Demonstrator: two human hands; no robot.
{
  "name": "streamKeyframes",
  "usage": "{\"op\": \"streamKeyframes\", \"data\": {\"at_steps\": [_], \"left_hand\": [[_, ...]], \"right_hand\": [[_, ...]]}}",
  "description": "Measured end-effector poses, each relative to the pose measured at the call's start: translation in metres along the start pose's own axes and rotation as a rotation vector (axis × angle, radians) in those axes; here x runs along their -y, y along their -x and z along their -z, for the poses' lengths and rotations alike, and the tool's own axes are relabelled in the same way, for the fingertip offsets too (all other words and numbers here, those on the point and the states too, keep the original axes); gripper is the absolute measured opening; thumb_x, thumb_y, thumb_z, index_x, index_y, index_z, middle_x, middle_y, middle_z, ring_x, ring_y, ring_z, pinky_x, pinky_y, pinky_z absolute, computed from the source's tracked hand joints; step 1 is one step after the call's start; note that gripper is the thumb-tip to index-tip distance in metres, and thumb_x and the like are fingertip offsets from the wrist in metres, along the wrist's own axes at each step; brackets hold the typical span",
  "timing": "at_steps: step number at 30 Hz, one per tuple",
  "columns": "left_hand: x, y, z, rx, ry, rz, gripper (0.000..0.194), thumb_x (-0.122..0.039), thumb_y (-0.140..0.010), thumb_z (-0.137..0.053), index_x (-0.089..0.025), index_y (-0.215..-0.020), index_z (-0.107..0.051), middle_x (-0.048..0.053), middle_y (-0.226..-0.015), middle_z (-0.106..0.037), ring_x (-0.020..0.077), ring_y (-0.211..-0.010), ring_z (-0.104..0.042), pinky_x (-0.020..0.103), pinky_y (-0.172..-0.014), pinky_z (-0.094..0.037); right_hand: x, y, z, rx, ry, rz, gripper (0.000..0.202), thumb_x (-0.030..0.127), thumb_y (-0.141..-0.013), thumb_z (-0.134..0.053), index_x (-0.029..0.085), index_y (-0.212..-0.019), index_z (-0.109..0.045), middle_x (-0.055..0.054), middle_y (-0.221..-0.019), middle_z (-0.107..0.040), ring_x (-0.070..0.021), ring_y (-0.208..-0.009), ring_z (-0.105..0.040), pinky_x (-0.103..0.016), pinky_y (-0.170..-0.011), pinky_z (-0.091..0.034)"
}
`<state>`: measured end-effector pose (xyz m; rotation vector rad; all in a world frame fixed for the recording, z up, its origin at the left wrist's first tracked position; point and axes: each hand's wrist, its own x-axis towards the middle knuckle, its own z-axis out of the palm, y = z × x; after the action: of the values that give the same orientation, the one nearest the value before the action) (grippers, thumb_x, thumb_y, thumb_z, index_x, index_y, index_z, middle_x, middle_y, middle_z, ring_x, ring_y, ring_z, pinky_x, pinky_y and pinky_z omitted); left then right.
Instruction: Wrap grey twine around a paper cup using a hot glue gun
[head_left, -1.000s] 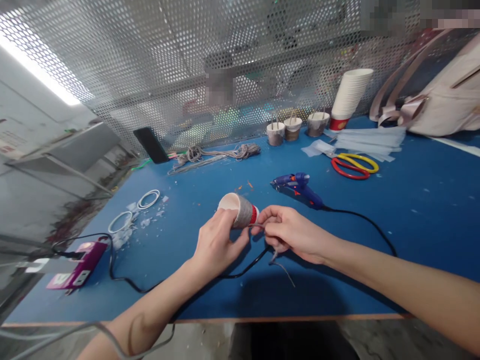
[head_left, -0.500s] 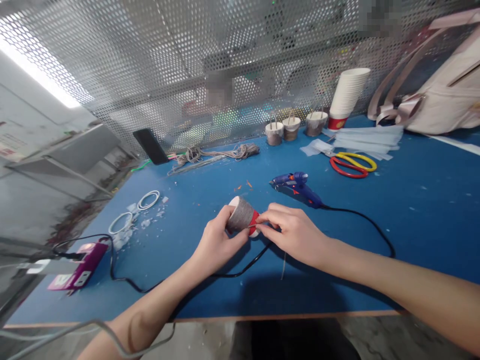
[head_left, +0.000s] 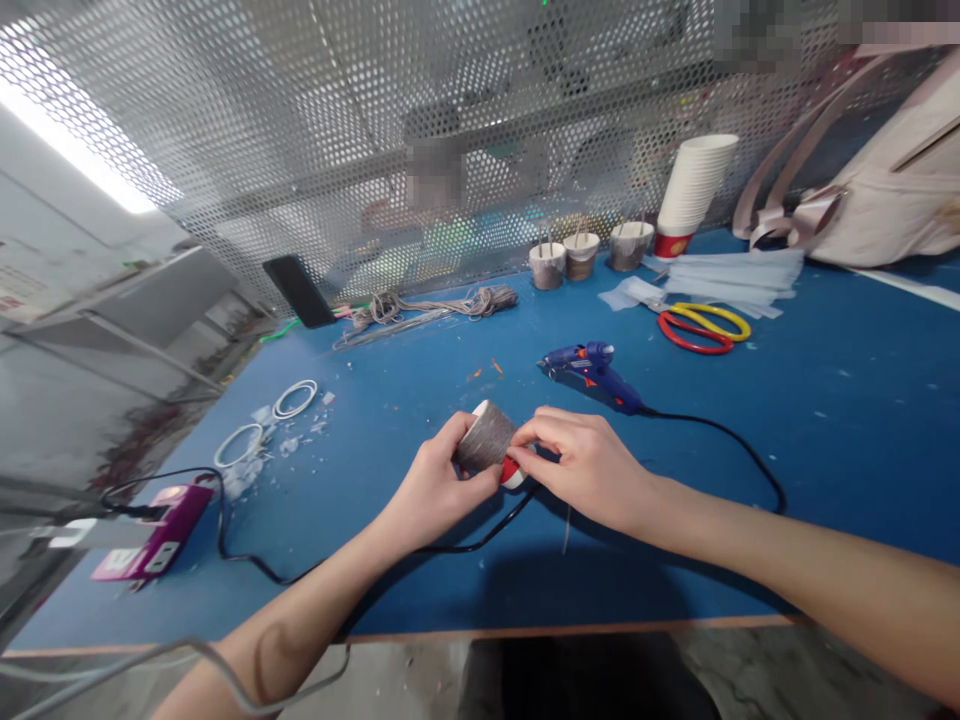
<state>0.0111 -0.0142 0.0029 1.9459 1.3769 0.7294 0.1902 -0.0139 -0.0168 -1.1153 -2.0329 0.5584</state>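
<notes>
A paper cup (head_left: 486,440) lies tilted in my left hand (head_left: 435,480), its white rim toward the upper left. Grey-brown cord is wound round most of its wall, and a red band with a white edge shows at the base end. My left fingers and thumb are closed round the cup. At the red end, my right hand (head_left: 577,460) pinches the cord against the cup with thumb and forefinger. A loose tail of cord (head_left: 567,530) hangs below the right hand. Beyond the hands rests a blue glue gun (head_left: 592,372).
Behind stand several cord-wrapped cups (head_left: 580,257), a stack of paper cups (head_left: 694,190) and a pale bag (head_left: 892,190). Scissors (head_left: 701,330), glue sticks (head_left: 735,280), cord bundles (head_left: 487,300), a phone (head_left: 298,290) and white rings (head_left: 295,399) lie about. A black cable (head_left: 480,547) passes under my hands to a purple power strip (head_left: 157,535).
The cup has turned slightly in my left hand, its rim shifting right. My right fingers stay at the base, and the cord now covers more of the red band's visible side.
</notes>
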Motion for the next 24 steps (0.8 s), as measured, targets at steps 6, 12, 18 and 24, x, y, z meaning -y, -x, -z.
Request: {"op": "streamKeyframes", "data": {"at_steps": [6,12,18,24], "left_hand": [[-0.0033,0.0007,0.0003,-0.022,-0.009,0.025,0.01,-0.023,-0.07,-0.057,-0.017,-0.077,-0.053,-0.005,-0.067,-0.049,0.0091,-0.061,-0.043,0.02,-0.058,-0.036],[-0.0024,0.0009,-0.0003,-0.039,-0.024,-0.013,0.01,-0.024,-0.069,-0.056,-0.017,-0.075,-0.052,-0.006,-0.065,-0.046,0.0084,-0.059,-0.04,0.02,-0.056,-0.034],[-0.0025,0.0015,-0.0001,-0.064,-0.036,-0.043,0.008,-0.021,-0.068,-0.053,-0.017,-0.075,-0.052,-0.005,-0.065,-0.047,0.0086,-0.059,-0.041,0.02,-0.056,-0.035],[-0.0024,0.0019,0.0003,-0.078,-0.047,-0.051,0.008,-0.023,-0.069,-0.056,-0.017,-0.073,-0.052,-0.006,-0.062,-0.046,0.008,-0.057,-0.041,0.02,-0.055,-0.035]], "right_hand": [[-0.0014,-0.0001,-0.0024,-0.028,-0.012,-0.008,0.009,0.013,-0.078,-0.061,0.018,-0.071,-0.065,0.003,-0.064,-0.054,-0.0079,-0.054,-0.045,-0.021,-0.052,-0.032],[-0.0011,-0.0002,-0.0029,-0.045,-0.014,0.002,0.009,0.013,-0.077,-0.061,0.017,-0.07,-0.062,0.003,-0.063,-0.052,-0.0084,-0.055,-0.045,-0.022,-0.054,-0.033],[-0.0031,-0.0012,-0.0032,-0.05,-0.032,-0.008,0.009,0.014,-0.078,-0.06,0.017,-0.07,-0.062,0.003,-0.064,-0.052,-0.0082,-0.054,-0.044,-0.022,-0.054,-0.033],[-0.0018,-0.0015,-0.0027,-0.047,-0.036,-0.013,0.009,0.014,-0.077,-0.061,0.018,-0.069,-0.061,0.003,-0.064,-0.053,-0.0084,-0.055,-0.044,-0.022,-0.054,-0.033]]}}
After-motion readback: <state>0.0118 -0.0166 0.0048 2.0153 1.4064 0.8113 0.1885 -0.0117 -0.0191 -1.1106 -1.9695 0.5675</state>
